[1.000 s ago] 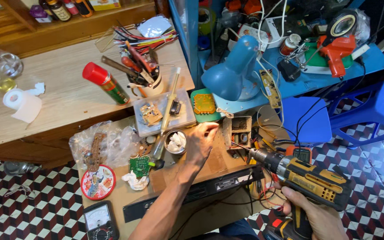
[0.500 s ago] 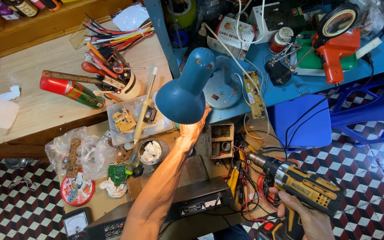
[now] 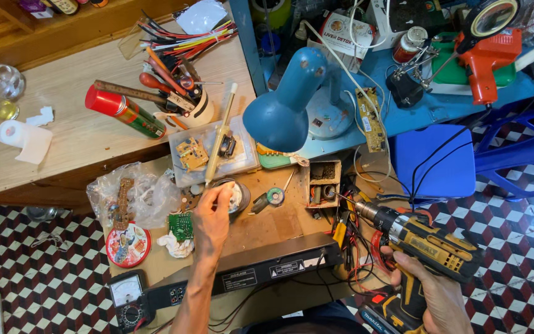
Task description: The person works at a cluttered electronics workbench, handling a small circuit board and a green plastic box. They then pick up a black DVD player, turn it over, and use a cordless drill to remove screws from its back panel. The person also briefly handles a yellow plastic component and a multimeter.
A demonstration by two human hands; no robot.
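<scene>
Table [image 3: 88,139] crowded with tools; blue lamp [image 3: 288,108] over its near edge. Drill [image 3: 424,244] off the table's right side, bit aimed left toward a small wooden box [image 3: 324,184]; right hand [image 3: 437,294] fingers clamped around its grip. Left hand [image 3: 211,219] over the low bench [image 3: 267,222], fingers [image 3: 220,193] drawn together, tips touching a small round tin [image 3: 237,196] beside a solder spool [image 3: 275,197].
</scene>
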